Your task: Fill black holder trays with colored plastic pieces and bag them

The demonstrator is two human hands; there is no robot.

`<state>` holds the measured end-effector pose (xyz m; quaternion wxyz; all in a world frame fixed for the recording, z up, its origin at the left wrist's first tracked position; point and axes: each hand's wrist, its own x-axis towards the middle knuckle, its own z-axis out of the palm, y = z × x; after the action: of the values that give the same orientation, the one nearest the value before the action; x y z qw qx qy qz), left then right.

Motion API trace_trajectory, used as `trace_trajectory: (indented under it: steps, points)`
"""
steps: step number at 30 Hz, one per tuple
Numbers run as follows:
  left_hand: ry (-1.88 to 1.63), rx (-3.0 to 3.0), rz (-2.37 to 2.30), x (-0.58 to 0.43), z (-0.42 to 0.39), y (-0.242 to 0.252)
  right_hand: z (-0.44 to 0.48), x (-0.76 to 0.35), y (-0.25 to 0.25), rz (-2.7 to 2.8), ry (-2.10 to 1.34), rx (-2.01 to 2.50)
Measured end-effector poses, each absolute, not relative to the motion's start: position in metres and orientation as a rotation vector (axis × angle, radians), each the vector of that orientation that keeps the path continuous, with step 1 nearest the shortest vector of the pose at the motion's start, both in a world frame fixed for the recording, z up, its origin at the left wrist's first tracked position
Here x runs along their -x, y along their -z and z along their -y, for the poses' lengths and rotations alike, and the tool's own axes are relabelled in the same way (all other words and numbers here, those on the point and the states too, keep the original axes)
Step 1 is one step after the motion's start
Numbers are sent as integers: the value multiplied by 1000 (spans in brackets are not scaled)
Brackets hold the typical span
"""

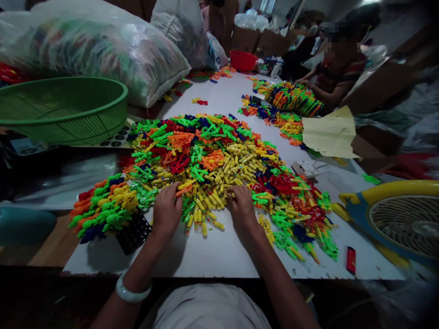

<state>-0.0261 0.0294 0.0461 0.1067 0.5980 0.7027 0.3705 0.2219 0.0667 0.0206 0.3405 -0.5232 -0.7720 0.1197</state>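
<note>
My left hand (168, 208) is closed at the near edge of a big pile, with an orange plastic figure (185, 188) at its thumb and fingertips. Across from it, my right hand (242, 205) has its fingers curled together against small yellow tubes (209, 198); whatever they pinch is hidden. Many of these tubes lie loose between the two hands. Around and behind them spreads a heap of small plastic figures (178, 139) in green, orange, red, blue and yellow. Left of my left hand, a black perforated basket (129, 235) holds figures stacked above its rim.
A green basket (65, 100) and stuffed clear sacks (103, 50) stand left. At right are a yellow-and-blue fan (394, 219), a red lighter (350, 260), a power strip (304, 170) and yellowish paper (331, 132). Another person (343, 77) sits at the far right beside more figures.
</note>
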Motion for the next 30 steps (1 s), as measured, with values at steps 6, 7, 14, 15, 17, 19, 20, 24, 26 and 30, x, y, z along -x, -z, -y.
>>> trace_trajectory:
  steps: [6,7,14,15,17,19,20,24,26,30]
  points:
    - [-1202,-1393,-1952,25,-20,-60,-65,-223,-40,2240,-172,1246]
    - [-1229,-1325,-1916,24,-19,-61,-67,-220,-44,2332,-157,1205]
    - [-1404,-694,-1392,21,-17,-66,-83,-199,-43,2449,-368,1027]
    - [-1415,-665,-1377,21,-15,-68,-82,-198,-43,2364,-399,1030]
    - [-1424,-670,-1377,20,-13,-69,-76,-195,-45,2171,-476,1041]
    - [-1367,-759,-1369,17,-12,-69,-67,-191,-51,2009,-588,1065]
    - [-1313,-820,-1359,14,-12,-69,-62,-187,-55,1965,-653,1068]
    - [-1256,-906,-1392,-6,-11,-72,-37,-169,-58,1867,-913,1129]
    - [-1338,-794,-1385,-19,-8,-72,-24,-160,-50,1635,-1116,1269]
    - [-1350,-705,-1187,-37,3,-67,-4,-153,-38,1268,-1346,1356]
